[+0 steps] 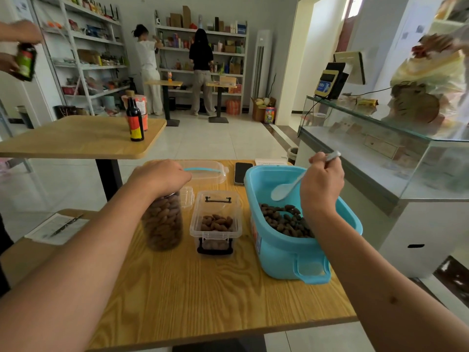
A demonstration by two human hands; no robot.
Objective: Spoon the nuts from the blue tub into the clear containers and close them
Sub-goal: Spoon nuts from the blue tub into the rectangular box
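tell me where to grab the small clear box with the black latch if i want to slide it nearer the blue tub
Hold the small clear box by its two long side walls just under the rim, coming down from above. It is open and part filled with nuts, so stay out of the mouth. The black latch on the near end hangs loose, a poor handle.

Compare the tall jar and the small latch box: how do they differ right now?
The tall jar is round, upright and nearly full of nuts; the latch box is low, rectangular and holds only a shallow layer. The left hand covers the jar's top; the box stands open and untouched. Both are clear plastic on the table.
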